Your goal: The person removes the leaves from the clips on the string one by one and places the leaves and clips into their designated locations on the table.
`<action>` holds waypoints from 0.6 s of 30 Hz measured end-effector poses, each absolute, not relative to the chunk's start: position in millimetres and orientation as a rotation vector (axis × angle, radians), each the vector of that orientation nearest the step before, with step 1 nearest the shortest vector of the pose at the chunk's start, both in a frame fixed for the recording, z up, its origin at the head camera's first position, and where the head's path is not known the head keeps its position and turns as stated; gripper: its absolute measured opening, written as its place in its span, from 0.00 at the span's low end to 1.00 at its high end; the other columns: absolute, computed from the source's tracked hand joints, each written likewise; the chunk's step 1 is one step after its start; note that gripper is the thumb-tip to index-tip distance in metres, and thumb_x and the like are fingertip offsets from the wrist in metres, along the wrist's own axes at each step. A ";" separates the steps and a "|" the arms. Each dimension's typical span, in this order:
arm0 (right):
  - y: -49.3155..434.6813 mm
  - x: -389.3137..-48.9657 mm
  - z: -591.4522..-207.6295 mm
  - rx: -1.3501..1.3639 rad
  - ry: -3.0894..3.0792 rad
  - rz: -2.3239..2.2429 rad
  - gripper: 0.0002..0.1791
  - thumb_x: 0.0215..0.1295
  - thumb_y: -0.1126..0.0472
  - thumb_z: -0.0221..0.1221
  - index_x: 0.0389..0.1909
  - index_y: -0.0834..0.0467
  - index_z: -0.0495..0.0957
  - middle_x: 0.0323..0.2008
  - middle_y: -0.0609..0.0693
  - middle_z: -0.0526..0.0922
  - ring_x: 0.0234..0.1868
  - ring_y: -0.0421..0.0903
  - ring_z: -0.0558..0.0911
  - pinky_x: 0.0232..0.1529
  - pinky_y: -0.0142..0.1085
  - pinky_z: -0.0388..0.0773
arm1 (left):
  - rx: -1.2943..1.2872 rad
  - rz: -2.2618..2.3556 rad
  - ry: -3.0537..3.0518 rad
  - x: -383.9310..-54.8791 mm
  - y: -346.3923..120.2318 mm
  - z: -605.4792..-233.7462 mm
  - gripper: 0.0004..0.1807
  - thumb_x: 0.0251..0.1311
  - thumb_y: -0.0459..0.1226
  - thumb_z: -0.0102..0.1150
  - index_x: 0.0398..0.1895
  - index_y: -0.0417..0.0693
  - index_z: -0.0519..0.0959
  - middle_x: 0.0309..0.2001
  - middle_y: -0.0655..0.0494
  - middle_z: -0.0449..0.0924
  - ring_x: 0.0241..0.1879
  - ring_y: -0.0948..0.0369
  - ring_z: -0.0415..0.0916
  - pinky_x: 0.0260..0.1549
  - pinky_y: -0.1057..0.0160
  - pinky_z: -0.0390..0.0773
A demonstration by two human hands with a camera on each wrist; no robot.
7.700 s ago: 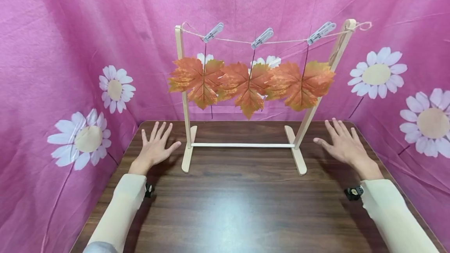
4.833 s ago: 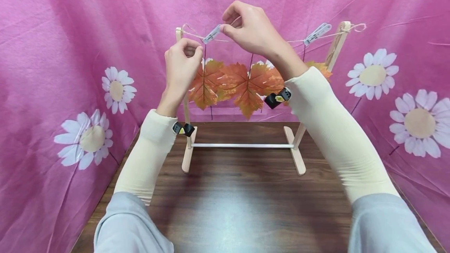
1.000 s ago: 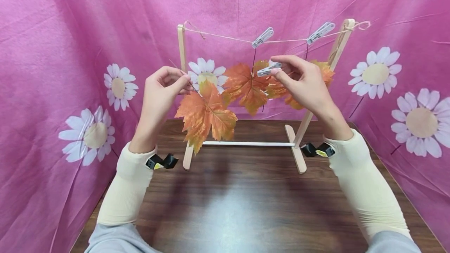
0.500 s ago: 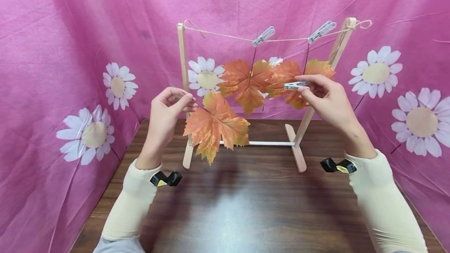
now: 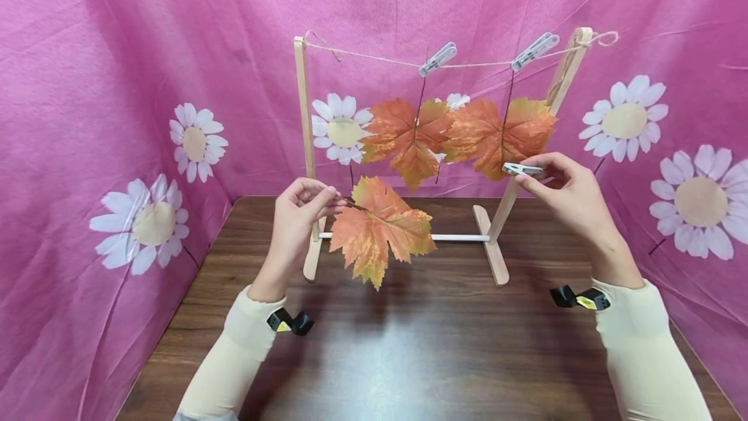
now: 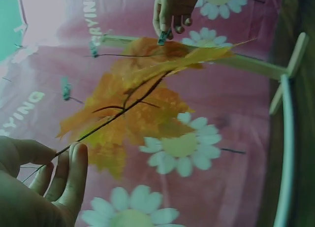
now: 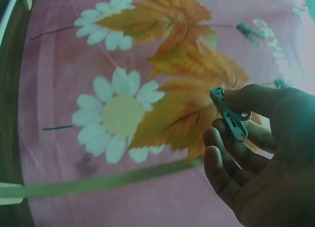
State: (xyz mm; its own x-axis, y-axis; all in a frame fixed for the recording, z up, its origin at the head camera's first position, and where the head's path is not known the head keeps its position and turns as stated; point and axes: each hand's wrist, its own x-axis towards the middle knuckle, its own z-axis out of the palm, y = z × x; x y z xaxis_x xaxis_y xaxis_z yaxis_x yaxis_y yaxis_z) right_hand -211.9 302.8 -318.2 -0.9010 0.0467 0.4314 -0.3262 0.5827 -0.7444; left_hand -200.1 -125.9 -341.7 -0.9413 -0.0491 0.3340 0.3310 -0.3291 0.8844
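Observation:
My left hand (image 5: 300, 216) pinches the thin dark stem of an orange maple leaf (image 5: 382, 229), which hangs out to the right of the fingers, in front of the stand's white crossbar. In the left wrist view the stem (image 6: 106, 122) runs between thumb and fingertips. My right hand (image 5: 575, 197) holds a pale grey clothespin (image 5: 520, 169) between thumb and fingers, in front of the right post. Two more leaves, a middle one (image 5: 413, 138) and a right one (image 5: 497, 135), hang by their stems from clothespins (image 5: 438, 59) on the string (image 5: 374, 55).
The wooden stand has a left post (image 5: 302, 102), a right post (image 5: 563, 83) and a low white crossbar (image 5: 458, 238). It stands at the back of a dark wooden table (image 5: 374, 356). Pink cloth (image 5: 245, 12) printed with white daisies closes in the back and sides.
The left leaf and its clothespin have come off the string. Over the last second both hands have moved down and to the right, the left with the leaf, the right with the clothespin.

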 end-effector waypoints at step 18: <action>347.2 -215.2 -370.2 0.105 -2.406 1.191 0.19 0.68 0.61 0.72 0.57 0.63 0.83 0.39 0.30 0.78 0.35 0.27 0.75 0.35 0.17 0.71 | -0.253 -2.533 -1.595 -197.0 -105.2 -415.5 0.13 0.69 0.18 0.56 0.33 0.43 0.78 0.32 0.49 0.90 0.33 0.58 0.92 0.41 0.56 0.91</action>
